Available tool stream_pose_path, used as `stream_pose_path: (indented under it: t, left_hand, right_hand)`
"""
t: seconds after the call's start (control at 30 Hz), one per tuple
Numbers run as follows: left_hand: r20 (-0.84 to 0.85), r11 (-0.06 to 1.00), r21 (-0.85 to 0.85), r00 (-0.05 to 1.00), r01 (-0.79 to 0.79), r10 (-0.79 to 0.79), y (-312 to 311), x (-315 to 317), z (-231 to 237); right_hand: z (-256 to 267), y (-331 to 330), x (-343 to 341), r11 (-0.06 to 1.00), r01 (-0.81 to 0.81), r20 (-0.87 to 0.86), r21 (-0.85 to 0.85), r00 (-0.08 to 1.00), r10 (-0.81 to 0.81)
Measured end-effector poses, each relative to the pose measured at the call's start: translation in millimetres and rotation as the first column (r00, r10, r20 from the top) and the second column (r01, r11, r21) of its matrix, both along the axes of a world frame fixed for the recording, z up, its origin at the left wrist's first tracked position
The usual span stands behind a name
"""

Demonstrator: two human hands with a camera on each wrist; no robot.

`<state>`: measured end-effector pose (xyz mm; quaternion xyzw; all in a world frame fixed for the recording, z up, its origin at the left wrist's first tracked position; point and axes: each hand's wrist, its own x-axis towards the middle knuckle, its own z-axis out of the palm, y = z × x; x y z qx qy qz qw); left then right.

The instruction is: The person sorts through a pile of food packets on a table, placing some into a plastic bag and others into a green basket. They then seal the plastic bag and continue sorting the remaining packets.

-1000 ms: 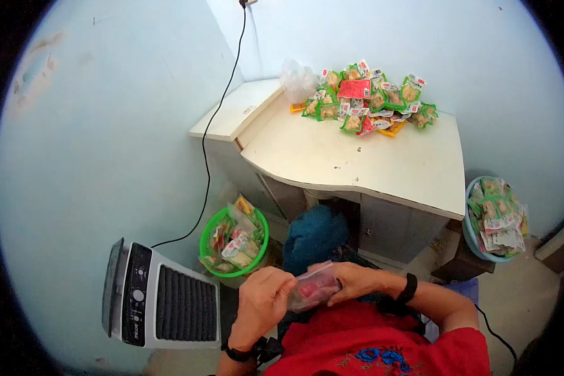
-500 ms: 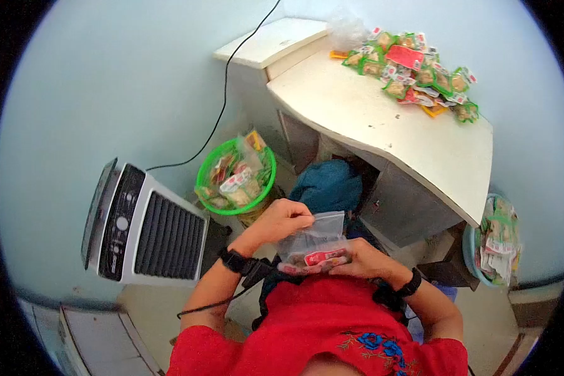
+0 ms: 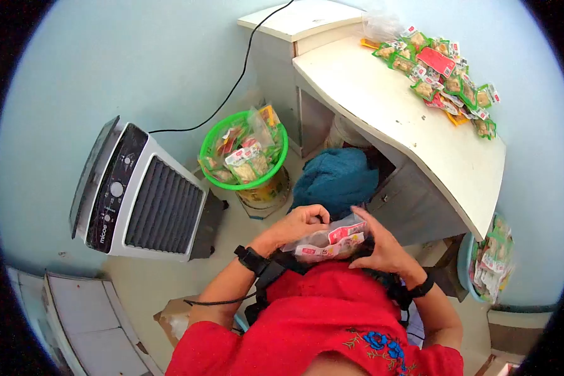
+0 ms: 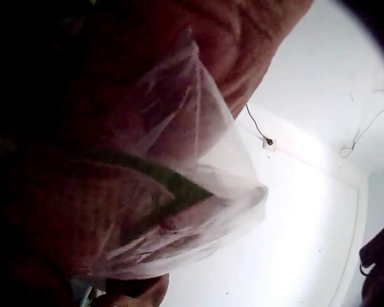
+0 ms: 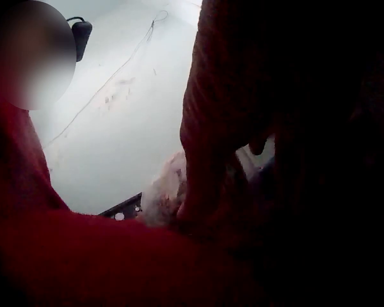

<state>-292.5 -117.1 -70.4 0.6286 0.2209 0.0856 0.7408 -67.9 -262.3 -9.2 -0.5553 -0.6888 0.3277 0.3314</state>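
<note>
A clear plastic bag [image 3: 323, 239] with red-and-white printed packets [image 3: 319, 250] inside lies low in front of my red shirt. My left hand [image 3: 304, 224] pinches its upper left edge with curled fingers. On the other side, my right hand [image 3: 387, 249] is spread, thumb and fingers apart, with fingertips right at the bag's right edge. In the left wrist view the thin film of the bag [image 4: 233, 166] hangs in folds beside the dark hand. The right wrist view is mostly dark, with the bag [image 5: 163, 197] partly hidden behind the fingers.
A green basket [image 3: 286, 147] of packaged snacks stands left of the desk [image 3: 382, 94]. Several snack packets [image 3: 457, 81] are heaped on the desktop. A blue basin [image 3: 465, 266] of packets is at right, an air cooler [image 3: 160, 200] at left, a teal cloth bundle [image 3: 335, 182] under the desk.
The head view has tilted down and shifted. The bag was first held between both hands, then spread flat with its print showing. My right hand has loosened and opened its fingers.
</note>
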Motion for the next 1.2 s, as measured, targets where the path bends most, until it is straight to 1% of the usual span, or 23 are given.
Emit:
stream_pose_path:
  t: [0.1, 0.2, 0.3, 0.4, 0.43, 0.47, 0.53, 0.57, 0.63, 0.67, 0.7, 0.77, 0.8, 0.83, 0.87, 0.9, 0.93, 0.97, 1.0, 1.07, 1.13, 1.17, 1.2]
  left_hand:
    - [0.003, 0.997, -0.082, 1.0, -0.007, 0.007, -1.4, -0.2, -2.2]
    - [0.09, 0.996, -0.091, 0.996, -0.017, 0.025, -0.2, -3.3, -16.0]
    - [0.024, 0.994, -0.083, 0.997, -0.07, 0.072, -2.6, -8.6, -16.3]
    - [0.133, 0.974, -0.179, 0.977, -0.142, 0.167, -8.1, -21.0, -5.2]
    - [0.073, 0.976, -0.171, 0.986, -0.134, 0.148, -3.0, -27.9, -9.4]
    - [0.017, 0.779, -0.543, 0.924, -0.313, 0.382, -8.5, -24.6, -13.1]
    - [0.226, 0.606, -0.791, 0.88, -0.084, 0.417, -4.0, -33.2, 3.9]
    - [0.386, 0.493, -0.857, 0.821, 0.149, 0.422, -1.0, -41.8, -7.4]
    - [0.484, 0.545, -0.824, 0.691, 0.153, 0.537, -6.1, -34.2, 3.7]
    - [0.528, 0.57, -0.807, 0.619, 0.152, 0.582, -8.2, -30.4, 7.2]
    - [0.585, 0.661, -0.742, 0.594, 0.117, 0.552, -8.7, -30.0, 1.5]
    - [0.362, 0.67, -0.693, 0.676, -0.265, 0.642, -4.9, -16.3, 5.3]
    - [0.245, 0.652, -0.617, 0.68, -0.441, 0.691, -3.9, -10.3, 10.6]
    - [0.352, 0.662, -0.588, 0.59, -0.464, 0.727, -9.9, -10.1, 24.0]
    - [0.287, 0.602, -0.591, 0.557, -0.537, 0.779, -6.6, -6.9, 21.3]
    - [0.222, 0.537, -0.586, 0.518, -0.607, 0.826, -2.7, -2.7, 17.5]
    - [0.159, 0.471, -0.573, 0.473, -0.67, 0.867, 1.9, 0.9, 15.6]
    - [0.165, 0.445, -0.56, 0.432, -0.699, 0.887, 9.8, 0.1, 15.9]
    - [0.154, 0.433, -0.534, 0.419, -0.727, 0.895, 19.8, -4.3, 17.9]
    - [0.13, 0.403, -0.478, 0.391, -0.78, 0.911, 44.8, -21.0, 22.4]
    - [0.15, 0.507, -0.113, 0.49, -0.855, 0.859, 79.1, -43.7, 26.2]
    - [0.075, 0.498, 0.122, 0.508, -0.859, 0.858, 95.0, -53.2, 25.0]
    - [-0.015, 0.526, 0.302, 0.548, -0.795, 0.836, 112.5, -59.8, 22.9]
  right_hand:
    - [-25.5, 7.7, -2.5, 0.974, -0.019, -0.287, -0.226, 0.957, -0.048]
    - [-35.0, 18.1, -2.1, 0.941, -0.073, -0.475, -0.329, 0.875, -0.098]
    - [-37.6, 23.5, -2.0, 0.914, -0.123, -0.473, -0.386, 0.877, -0.082]
    - [-30.9, 31.2, -2.9, 0.886, -0.14, -0.606, -0.441, 0.775, -0.179]
    - [-28.1, 35.3, -0.1, 0.861, -0.162, -0.645, -0.482, 0.731, -0.223]
    - [-22.2, 40.8, 1.7, 0.861, -0.124, -0.615, -0.493, 0.75, -0.245]
    - [-18.4, 55.3, 1.8, 0.841, -0.122, -0.669, -0.526, 0.67, -0.321]
    - [-14.7, 61.3, -1.7, 0.821, -0.16, -0.733, -0.548, 0.564, -0.379]
    - [-7.9, 75.2, -14.4, 0.785, -0.244, -0.81, -0.569, 0.33, -0.484]
    - [-9.5, 80.7, -20.4, 0.794, -0.223, -0.811, -0.566, 0.323, -0.488]
    - [-13.1, 85.3, -26.7, 0.801, -0.199, -0.811, -0.565, 0.314, -0.494]
    - [-15.9, 93.1, -41.6, 0.81, -0.118, -0.796, -0.575, 0.311, -0.52]
    - [-14.6, 96.5, -46.8, 0.802, -0.128, -0.79, -0.584, 0.317, -0.525]
    - [-12.1, 99.9, -51.2, 0.794, -0.136, -0.785, -0.592, 0.322, -0.53]
    - [-10.8, 103.3, -54.6, 0.787, -0.144, -0.779, -0.601, 0.328, -0.535]
    - [-15.8, 107.2, -58.7, 0.797, -0.083, -0.747, -0.599, 0.415, -0.519]
    - [-15.5, 109.6, -55.2, 0.779, -0.101, -0.719, -0.619, 0.472, -0.51]
    - [-12.5, 111.6, -51.9, 0.759, -0.117, -0.688, -0.64, 0.527, -0.499]
    - [-7.7, 113.6, -49.5, 0.738, -0.133, -0.655, -0.662, 0.58, -0.484]
    - [-4.0, 115.0, -43.8, 0.756, -0.114, -0.615, -0.644, 0.665, -0.424]
    - [-8.0, 112.8, -30.8, 0.755, -0.095, -0.563, -0.649, 0.727, -0.393]
    - [-14.3, 111.5, -25.4, 0.761, -0.118, -0.604, -0.638, 0.689, -0.401]
    - [-19.7, 110.3, -22.5, 0.758, -0.121, -0.62, -0.641, 0.663, -0.419]
